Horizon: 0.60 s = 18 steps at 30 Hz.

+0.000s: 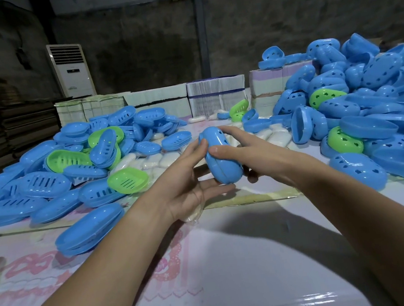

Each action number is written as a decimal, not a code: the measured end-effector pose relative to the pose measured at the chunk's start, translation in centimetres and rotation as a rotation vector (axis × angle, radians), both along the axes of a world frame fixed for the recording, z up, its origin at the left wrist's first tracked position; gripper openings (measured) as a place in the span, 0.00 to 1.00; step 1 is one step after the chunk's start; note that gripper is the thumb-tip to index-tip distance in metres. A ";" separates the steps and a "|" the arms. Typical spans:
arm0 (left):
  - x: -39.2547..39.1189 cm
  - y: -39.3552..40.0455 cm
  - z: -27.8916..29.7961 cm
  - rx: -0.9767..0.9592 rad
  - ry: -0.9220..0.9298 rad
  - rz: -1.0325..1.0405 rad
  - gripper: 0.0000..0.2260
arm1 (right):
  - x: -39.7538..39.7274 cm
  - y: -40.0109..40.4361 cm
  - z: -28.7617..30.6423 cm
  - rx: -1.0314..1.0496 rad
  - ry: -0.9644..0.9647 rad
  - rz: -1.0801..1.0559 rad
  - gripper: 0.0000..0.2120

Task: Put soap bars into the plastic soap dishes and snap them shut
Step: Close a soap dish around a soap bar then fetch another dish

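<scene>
Resting nearest the camera: pink-patterned table (237, 264), bare forearms above. Heaped too thick to count: blue lids at left (44, 180), blue bases at right (369, 93), green ones scattered among them. Loose white soap bars (160, 161) mid-table, also uncounted. One closed blue soap dish (221, 156), held upright above the table. Two hands: left hand (186, 181) and right hand (247, 154), fingers curled round the dish. Likely trouble: uneven squeeze leaving one edge unlatched, or slipping from the grip.

No text, label, brand or number can be read. The standing air conditioner (71, 70) by the back wall carries a small dark display and a mark below it, both too blurred to make out.
</scene>
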<state>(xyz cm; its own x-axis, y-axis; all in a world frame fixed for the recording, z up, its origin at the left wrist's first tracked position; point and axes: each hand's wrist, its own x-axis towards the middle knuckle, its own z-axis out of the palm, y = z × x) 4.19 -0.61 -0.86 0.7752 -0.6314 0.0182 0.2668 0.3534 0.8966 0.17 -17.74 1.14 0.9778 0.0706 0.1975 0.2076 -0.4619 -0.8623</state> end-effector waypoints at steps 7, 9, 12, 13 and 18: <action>0.2 -0.5 -0.5 -0.006 -0.029 0.081 0.14 | 0.1 0.8 -0.3 0.030 -0.022 -0.108 0.26; 0.1 -0.7 -0.7 0.008 -0.051 0.099 0.14 | -0.1 1.1 -0.4 0.020 -0.023 -0.144 0.26; 0.0 -0.9 -0.8 0.024 -0.093 0.110 0.19 | -0.2 1.4 -0.4 0.021 -0.044 -0.185 0.23; -0.1 -0.9 -0.8 0.023 -0.105 0.114 0.21 | -0.2 1.5 -0.4 0.023 -0.050 -0.190 0.22; -0.4 -1.2 -1.0 0.013 -0.090 0.136 0.26 | -0.3 1.8 -0.4 0.052 -0.054 -0.188 0.21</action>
<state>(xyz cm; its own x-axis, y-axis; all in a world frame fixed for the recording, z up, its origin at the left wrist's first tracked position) 3.78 -1.78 -1.82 0.8495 -0.5210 0.0839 0.1355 0.3689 0.9195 -0.16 -15.90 0.74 0.9607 -0.1239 0.2485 0.1684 -0.4517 -0.8761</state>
